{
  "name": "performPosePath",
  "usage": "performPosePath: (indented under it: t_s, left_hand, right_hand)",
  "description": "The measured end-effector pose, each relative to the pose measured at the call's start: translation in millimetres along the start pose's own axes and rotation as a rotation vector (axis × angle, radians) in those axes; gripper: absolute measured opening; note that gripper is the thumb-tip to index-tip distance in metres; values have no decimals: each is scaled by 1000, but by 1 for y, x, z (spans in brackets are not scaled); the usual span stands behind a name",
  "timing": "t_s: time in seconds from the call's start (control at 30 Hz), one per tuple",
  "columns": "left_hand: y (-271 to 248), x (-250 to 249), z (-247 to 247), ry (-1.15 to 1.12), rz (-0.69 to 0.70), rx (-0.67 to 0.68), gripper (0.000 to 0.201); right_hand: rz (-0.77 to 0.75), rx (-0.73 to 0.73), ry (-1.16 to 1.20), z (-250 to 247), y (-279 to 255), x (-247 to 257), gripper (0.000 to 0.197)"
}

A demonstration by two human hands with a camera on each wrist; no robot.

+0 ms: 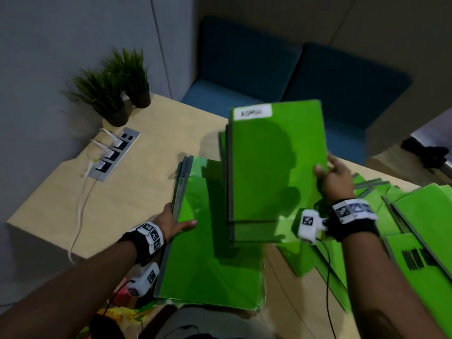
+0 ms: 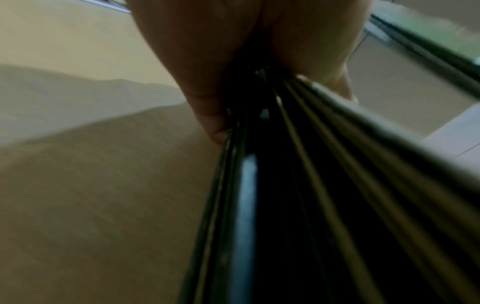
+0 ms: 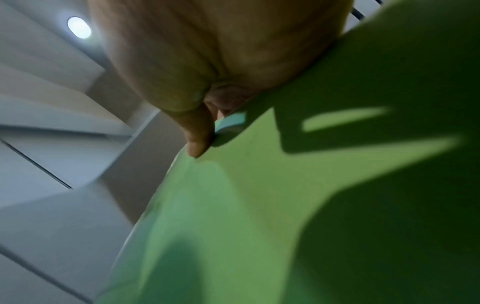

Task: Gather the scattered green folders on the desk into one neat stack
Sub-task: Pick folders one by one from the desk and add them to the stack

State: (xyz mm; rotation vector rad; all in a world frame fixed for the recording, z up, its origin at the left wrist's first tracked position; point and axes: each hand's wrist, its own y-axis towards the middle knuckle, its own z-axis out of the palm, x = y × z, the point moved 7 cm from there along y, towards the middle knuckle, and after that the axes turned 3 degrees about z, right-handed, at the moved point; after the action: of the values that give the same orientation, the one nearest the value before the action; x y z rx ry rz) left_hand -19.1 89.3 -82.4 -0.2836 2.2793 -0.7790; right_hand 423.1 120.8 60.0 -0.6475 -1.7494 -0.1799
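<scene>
Near stack of folders [image 1: 210, 253] gripped by left hand [image 1: 175, 222]; right hand [image 1: 336, 179] grips labelled bundle [image 1: 276, 162] above the counter [image 1: 122, 192].

The left hand [image 2: 233, 51] fills the top of the frame from eleven to one o'clock, its fingers [image 2: 210, 115] curled round a bundle of folders [image 2: 324, 185] seen edge-on. The dark layered edges fan out from the centre toward five and six o'clock, one glossy strip catching bluish light. The tan surface [image 2: 91, 195] spreads from seven to ten o'clock, blurred. At two o'clock the edge of another green folder [image 2: 426, 37] runs diagonally, apart from the hand.
</scene>
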Motion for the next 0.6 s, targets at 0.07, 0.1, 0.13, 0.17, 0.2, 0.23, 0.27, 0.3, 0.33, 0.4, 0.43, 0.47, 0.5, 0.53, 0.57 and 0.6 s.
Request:
performPosePath:
  t_s: [0.07,0.1,0.13,0.17,0.2,0.23,0.27,0.3,0.33,0.4,0.43,0.47,0.5,0.53,0.57,0.6]
  left_hand:
    - [0,-1,0,-15,5,3,103]
    - [1,1,1,-28,9,5,102]
    - [2,1,2,-41,17,8,100]
    - [3,1,2,-50,25,9,97]
    - [3,1,2,-56,31,13,94]
    - [3,1,2,-69,32,22,94]
    - [3,2,2,-87,30,32,99]
    - [4,4,3,-97,27,40,106]
    - [5,6,3,-99,22,51,112]
    - [7,9,5,-97,20,68,117]
    - [8,9,6,-99,18,71,120]
    - [8,8,6,-113,14,77,125]
    - [9,9,7,-134,14,89,129]
    - [8,7,7,-164,25,98,133]
    - [9,8,7,-190,33,105,138]
    - [9,8,7,-215,29,120,139]
  right_hand:
    - [112,48,0,23,-16,-33,37]
    - [167,55,-16,31,-23,-50,40]
    - [211,55,-44,39,-35,-60,41]
    - [257,63,-80,44,-45,-71,41]
    - [296,94,-129,49,-52,-83,40]
    - [329,166,-211,55,-57,-93,35]
    - [358,294,-338,64,-60,-103,26]
    - [372,438,-494,71,-63,-111,16]
    - [380,538,-617,76,-64,-115,12]
    - [353,569,-706,83,-60,-106,43]
    - [342,515,-706,84,-54,-103,65]
    - [323,470,-694,87,-51,-96,79]
    - [312,456,-689,92,-48,-92,85]
    - [318,454,-717,96,-46,-95,85]
    - [327,472,-774,101,-45,-100,83]
    - [334,517,-867,105,-44,-103,78]
